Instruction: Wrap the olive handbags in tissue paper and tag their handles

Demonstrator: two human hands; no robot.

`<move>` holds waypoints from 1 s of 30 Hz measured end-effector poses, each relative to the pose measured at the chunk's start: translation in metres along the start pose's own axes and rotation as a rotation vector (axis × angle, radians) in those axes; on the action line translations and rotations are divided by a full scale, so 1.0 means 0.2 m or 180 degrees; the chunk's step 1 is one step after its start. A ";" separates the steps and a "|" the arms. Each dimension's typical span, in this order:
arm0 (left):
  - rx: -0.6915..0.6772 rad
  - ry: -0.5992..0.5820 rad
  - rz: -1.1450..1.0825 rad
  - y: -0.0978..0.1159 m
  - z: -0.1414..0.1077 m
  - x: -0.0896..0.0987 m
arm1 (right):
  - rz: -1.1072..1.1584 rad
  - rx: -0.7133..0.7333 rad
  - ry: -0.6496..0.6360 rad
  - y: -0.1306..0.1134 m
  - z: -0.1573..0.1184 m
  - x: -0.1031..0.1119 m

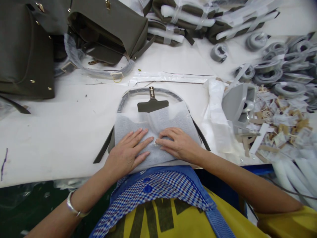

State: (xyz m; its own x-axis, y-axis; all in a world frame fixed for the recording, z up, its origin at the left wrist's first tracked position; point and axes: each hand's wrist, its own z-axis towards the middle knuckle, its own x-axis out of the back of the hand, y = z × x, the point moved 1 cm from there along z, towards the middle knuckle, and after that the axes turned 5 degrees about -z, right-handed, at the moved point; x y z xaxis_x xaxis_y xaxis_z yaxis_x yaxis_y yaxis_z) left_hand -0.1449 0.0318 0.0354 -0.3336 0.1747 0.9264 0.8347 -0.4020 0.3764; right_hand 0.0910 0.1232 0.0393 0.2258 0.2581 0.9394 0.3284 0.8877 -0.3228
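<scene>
A dark olive handbag (111, 142) lies on the table in front of me, mostly covered by a thin grey protective sheet (128, 124). Beyond the sheet its plastic-wrapped handle (123, 98) curves away from me, and a closure tab (153, 105) with gold-coloured metal points up inside that curve. Flat on the sheet's left half rests my left hand (130, 150), fingers spread and holding nothing. My right hand (179, 143) is bent over the middle of the sheet, fingertips pinched together at a small whitish, shiny bit (156, 142) that is too small to name.
Olive handbags (104, 29) stand at the back left. Strapped bundles (183, 16) lie at the back. On the right are grey rolls (268, 71), a grey tape dispenser (235, 102), white plastic film (215, 109) and a heap of tags and strings (279, 122).
</scene>
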 end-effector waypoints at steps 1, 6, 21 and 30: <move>-0.0014 -0.0007 -0.0017 0.00 0.00 0.00 | -0.0020 0.0050 -0.0031 0.00 0.00 0.00; -0.0027 0.0039 -0.0009 0.00 0.00 -0.01 | -0.0034 0.0149 -0.0071 -0.01 0.00 -0.01; -0.0200 -0.0181 0.0343 0.02 0.04 0.04 | -0.0750 -0.0306 -0.0225 -0.05 -0.04 -0.02; -0.0286 0.0090 0.0543 -0.02 0.00 0.02 | -0.0615 -0.0583 0.0059 -0.04 -0.09 -0.03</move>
State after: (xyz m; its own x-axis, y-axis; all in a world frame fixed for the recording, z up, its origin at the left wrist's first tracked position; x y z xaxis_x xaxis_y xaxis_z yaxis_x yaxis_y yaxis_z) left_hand -0.1500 0.0345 0.0371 -0.2038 0.0722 0.9763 0.8383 -0.5023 0.2121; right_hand 0.1032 0.1071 0.0335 0.1590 0.0820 0.9839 0.5271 0.8356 -0.1548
